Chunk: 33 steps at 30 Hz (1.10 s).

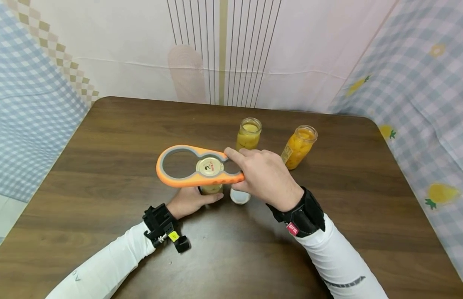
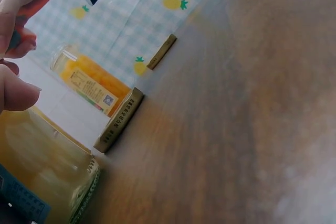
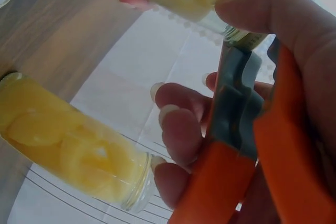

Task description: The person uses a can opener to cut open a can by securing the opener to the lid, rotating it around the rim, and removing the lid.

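Note:
My left hand [image 1: 190,202] grips a glass jar [image 1: 211,189] of pale fruit standing on the table, thumb along its near side. The jar carries a gold lid [image 1: 210,166]. Around that lid sits an orange jar opener [image 1: 195,181] with grey rubber lining, its wide loop reaching out to the left. My right hand [image 1: 267,176] holds the opener's handles at the right end. In the right wrist view the grey ridged lining [image 3: 236,98] lies by the lid, and the right thumb is close to the jar's neck.
Behind the right hand stands a lidless jar of yellow fruit [image 1: 249,133], with a lidless jar of orange fruit [image 1: 299,147] to its right. A loose lid [image 1: 240,197] lies right of the gripped jar. The left wrist view shows another loose lid [image 2: 161,51] farther off.

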Available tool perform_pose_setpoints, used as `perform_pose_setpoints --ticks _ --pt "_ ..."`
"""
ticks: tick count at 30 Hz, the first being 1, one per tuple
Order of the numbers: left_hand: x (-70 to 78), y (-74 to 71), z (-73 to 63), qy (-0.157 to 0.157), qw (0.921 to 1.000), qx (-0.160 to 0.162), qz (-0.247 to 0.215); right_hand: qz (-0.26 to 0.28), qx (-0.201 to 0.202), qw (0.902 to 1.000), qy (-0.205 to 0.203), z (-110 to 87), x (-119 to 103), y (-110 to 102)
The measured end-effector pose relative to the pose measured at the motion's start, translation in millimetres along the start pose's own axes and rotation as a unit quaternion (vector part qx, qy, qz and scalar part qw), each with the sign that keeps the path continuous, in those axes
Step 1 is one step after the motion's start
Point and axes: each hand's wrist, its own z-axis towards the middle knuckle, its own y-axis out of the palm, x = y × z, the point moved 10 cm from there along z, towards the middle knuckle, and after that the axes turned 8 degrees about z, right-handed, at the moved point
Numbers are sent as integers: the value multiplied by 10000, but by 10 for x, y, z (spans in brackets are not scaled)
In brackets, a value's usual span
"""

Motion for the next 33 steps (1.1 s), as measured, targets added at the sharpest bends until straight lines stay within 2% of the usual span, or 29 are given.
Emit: perform_pose_setpoints --ticks 4,10,21,27,33 --pt "-39 5 -11 -236 9997 -43 56 53 -11 10000 18 15 25 11" --pt "-54 9 -4 -276 9996 -62 9 111 -40 9999 6 33 42 23" --pt "60 -4 16 120 9999 -27 72 260 -34 9996 -128 96 85 17" --pt "76 3 22 266 9996 -58 121 307 -146 9993 -151 137 111 41" --pt "79 3 27 401 9991 -5 143 346 -83 9991 -247 165 108 44"
